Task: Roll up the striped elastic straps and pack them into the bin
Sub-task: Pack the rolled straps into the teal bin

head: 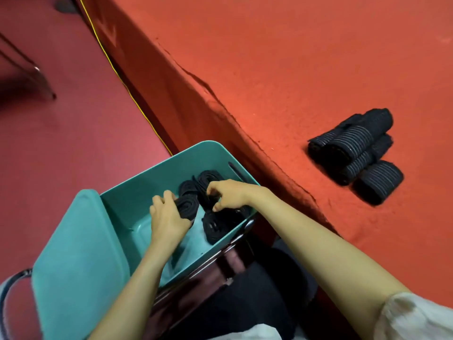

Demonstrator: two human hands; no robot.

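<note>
Head view: teal plastic bin [169,153], lower centre, holds coiled black elastic straps [215,227].
Left hand [166,217]: fingers clasp one coil [187,208] inside it.
Right hand [229,195]: fingers pinch a neighbouring coil [204,201].
Red table [282,82]: heap of rolled striped straps [355,153], right of frame.

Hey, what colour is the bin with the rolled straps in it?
The bin is teal, clearest in the head view.
</note>
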